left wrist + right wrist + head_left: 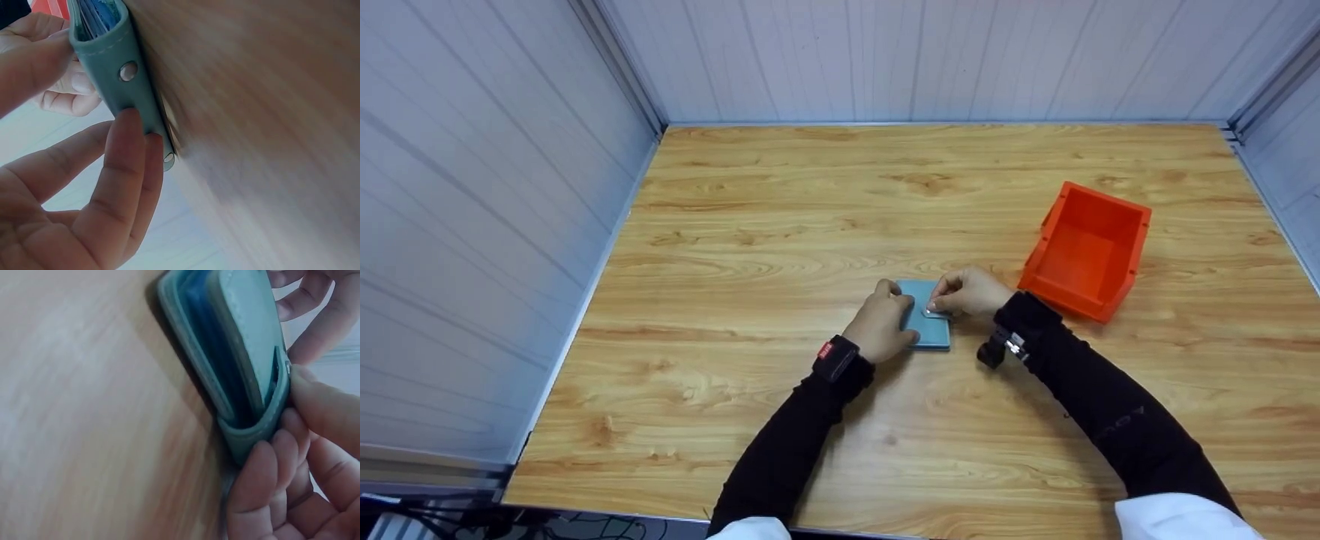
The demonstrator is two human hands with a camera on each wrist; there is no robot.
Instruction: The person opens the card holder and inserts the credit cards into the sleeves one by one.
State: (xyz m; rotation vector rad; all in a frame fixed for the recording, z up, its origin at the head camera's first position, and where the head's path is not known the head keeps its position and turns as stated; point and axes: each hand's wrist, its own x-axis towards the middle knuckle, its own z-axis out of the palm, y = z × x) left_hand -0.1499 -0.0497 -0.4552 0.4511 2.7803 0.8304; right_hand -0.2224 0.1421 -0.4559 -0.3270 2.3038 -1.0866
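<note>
A teal card holder (931, 336) with a snap strap lies on the wooden table between both hands. My left hand (881, 321) holds it at its left side, thumb at the near edge and fingers over the far part. In the left wrist view, its fingertips press the stitched spine (112, 73) beside a metal rivet (128, 71). My right hand (971, 291) pinches the closing strap (247, 439) between thumb and fingers on the right side. Blue-tinted inner sleeves (205, 315) show between the covers in the right wrist view.
An orange plastic bin (1084, 259) stands right of the right hand, close beyond the wrist. Pale panels (810, 60) wall the wooden table (735, 262) at the back and sides. Cables (607, 529) hang below the front left edge.
</note>
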